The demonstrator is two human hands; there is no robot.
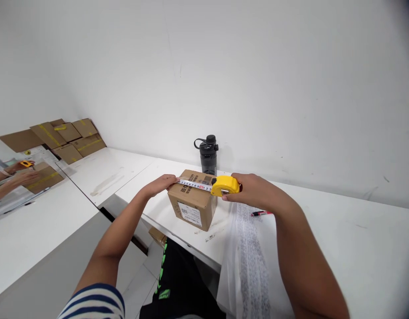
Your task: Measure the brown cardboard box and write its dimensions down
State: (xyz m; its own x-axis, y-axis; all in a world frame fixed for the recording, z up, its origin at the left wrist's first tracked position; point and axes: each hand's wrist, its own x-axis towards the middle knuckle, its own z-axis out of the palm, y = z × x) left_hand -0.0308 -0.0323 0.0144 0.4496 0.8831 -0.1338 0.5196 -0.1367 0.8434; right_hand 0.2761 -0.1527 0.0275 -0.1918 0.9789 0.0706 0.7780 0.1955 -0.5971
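Broadly, as backdrop, plain white wall [274, 88]; below, white table [337, 230]. At far left, against the wall, pile of cardboard pieces [67, 139] with yellow tape. Right of centre, patterned pale sheet [254, 266], extending to the lower border. Centrally, on the tabletop, closed cardboard box [207, 206]. Just behind, upright black bottle [208, 155]. At the box's right, right hand [249, 188], fingers wrapped around yellow tape measure [226, 185]; from its case, blade [195, 185] drawn out across the box top. At the opposite edge, left hand [161, 185], fingertips brought together on the blade's end. On the box's front, white label [189, 214]. Lying near the right forearm, red-and-black pen [261, 213].
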